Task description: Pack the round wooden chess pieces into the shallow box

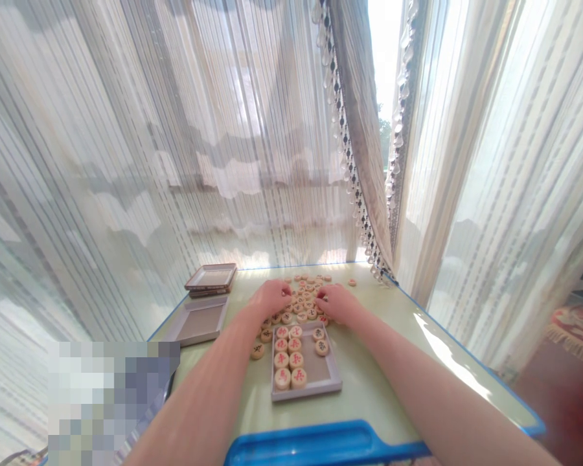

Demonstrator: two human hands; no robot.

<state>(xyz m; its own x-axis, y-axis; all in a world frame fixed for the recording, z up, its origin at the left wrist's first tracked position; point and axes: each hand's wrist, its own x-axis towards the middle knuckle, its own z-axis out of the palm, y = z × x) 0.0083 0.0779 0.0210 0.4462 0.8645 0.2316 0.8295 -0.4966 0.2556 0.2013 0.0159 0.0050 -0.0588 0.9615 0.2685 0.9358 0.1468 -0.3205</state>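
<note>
Loose wooden Chinese chess pieces (298, 307) with red and black characters lie in a heap in the middle of the table. At the heap's left side, my left hand (273, 296) is closed, with its fingertips around a chess piece (285, 294). My right hand (337, 303) is bent over the right side, thumb and fingers pinched on another piece that is mostly hidden. Nearer to me sits a shallow grey tray (318, 373). Two columns of red-marked pieces (296, 360) fill its left part, and two black-marked pieces (321, 348) lie at its upper right.
At the left edge of the pale green table (408, 388) are another shallow tray (199, 320) and a small stack of trays or lids (211, 278). One piece (352, 283) lies apart at the far right. A blue rim (301, 443) borders the near edge; curtains (252, 162) hang behind.
</note>
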